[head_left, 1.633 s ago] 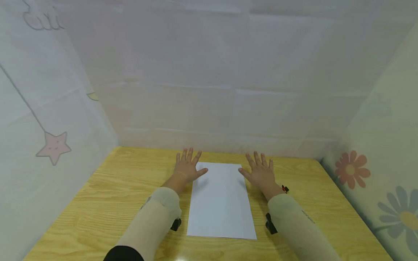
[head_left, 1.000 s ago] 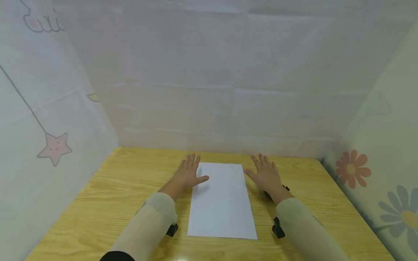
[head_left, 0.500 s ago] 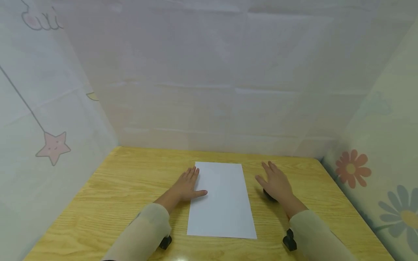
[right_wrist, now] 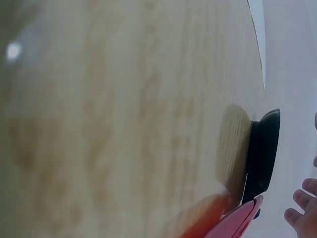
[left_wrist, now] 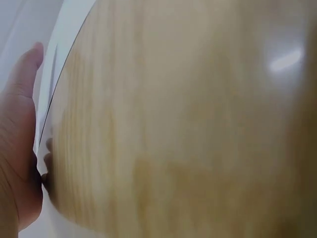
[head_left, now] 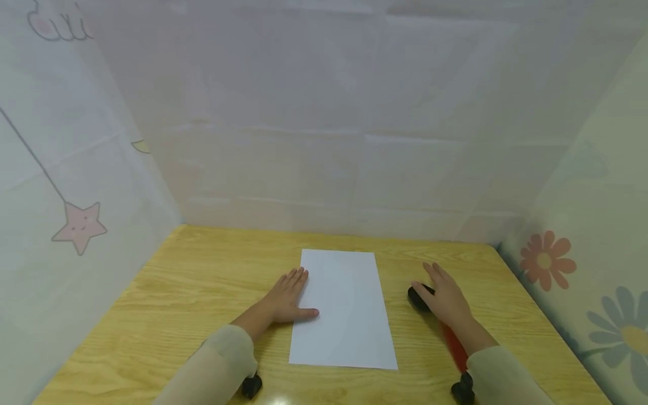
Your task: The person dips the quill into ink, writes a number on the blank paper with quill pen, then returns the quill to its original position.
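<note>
A white sheet of paper lies flat on the wooden table. My left hand lies with straight fingers over its left edge, the thumb stretched across the sheet. To the right of the paper is a long object with a red body and a rounded black end; its kind is unclear. Over it reaches my right hand, fingers extended, hiding its middle. In the right wrist view the black end rests close to the tabletop, and the right fingers show apart from it.
Pale fabric walls surround the wood-grain table at the back and sides. A pink star is printed on the left wall, flowers on the right. Black wrist devices sit beneath both sleeves.
Both hands have drawn back toward the near side. The left hand has come down onto the paper's left edge; the right has moved rightward over the red and black object, which shows more now.
</note>
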Motion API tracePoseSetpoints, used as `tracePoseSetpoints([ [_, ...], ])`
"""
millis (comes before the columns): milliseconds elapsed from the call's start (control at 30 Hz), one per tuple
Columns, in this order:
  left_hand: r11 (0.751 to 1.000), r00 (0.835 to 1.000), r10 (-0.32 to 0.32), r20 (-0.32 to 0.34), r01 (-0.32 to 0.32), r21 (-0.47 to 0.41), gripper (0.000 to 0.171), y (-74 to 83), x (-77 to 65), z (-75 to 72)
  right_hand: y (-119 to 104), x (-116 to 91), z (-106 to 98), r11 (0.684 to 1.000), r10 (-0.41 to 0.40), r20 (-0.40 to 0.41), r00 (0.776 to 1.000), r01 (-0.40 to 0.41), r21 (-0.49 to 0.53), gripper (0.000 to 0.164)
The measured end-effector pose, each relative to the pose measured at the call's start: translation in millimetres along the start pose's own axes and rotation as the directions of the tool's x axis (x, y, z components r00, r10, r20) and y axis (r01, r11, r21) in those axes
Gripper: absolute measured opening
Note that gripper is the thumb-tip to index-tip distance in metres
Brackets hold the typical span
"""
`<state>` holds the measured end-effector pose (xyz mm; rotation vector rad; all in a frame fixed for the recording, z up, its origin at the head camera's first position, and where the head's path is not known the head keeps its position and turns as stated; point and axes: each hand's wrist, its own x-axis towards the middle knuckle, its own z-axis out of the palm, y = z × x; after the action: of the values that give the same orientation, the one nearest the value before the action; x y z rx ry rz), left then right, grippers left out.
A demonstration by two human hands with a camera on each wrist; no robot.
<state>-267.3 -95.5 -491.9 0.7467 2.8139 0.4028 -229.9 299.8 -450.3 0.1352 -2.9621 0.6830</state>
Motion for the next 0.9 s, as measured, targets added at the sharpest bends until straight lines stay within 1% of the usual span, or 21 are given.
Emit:
tracePoseSetpoints([
  [100, 1.0, 1.0, 0.004, 0.006, -0.004, 0.009, 0.111, 0.4, -2.9, 1.7, 3.3, -5.5, -0.5, 1.0, 0.011, 0.006, 1.0, -0.011, 0.018, 0.075],
  [233, 0.999, 1.0, 0.022, 0.007, -0.022, 0.03, 0.112, 0.8, -5.0, 3.9, 9.3, -12.3, -1.7, 1.0, 0.006, 0.001, 1.0, -0.006, 0.027, 0.074],
  [367, 0.997, 0.999, 0.038, -0.001, -0.037, 0.061, 0.112, -2.6, -3.2, 9.3, 15.4, -18.4, -4.6, 0.999, -0.007, -0.015, 1.0, 0.007, 0.038, 0.073],
  [500, 0.996, 0.999, 0.032, -0.016, -0.03, 0.078, 0.11, -5.1, -0.8, 13.8, 20.4, -25.1, -8.7, 0.999, 0.004, -0.007, 1.0, -0.003, 0.039, 0.073],
  [700, 0.998, 0.999, 0.028, -0.016, -0.027, 0.063, 0.111, -1.4, -4.2, 9.5, 27.2, -32.9, -10.6, 0.998, 0.04, 0.028, 0.999, -0.041, 0.046, 0.074],
  [900, 0.997, 0.999, 0.029, -0.021, -0.028, 0.068, 0.112, 1.5, -6.5, 6.7, 31.3, -37.6, -9.3, 0.998, 0.044, 0.023, 0.999, -0.045, 0.053, 0.066],
])
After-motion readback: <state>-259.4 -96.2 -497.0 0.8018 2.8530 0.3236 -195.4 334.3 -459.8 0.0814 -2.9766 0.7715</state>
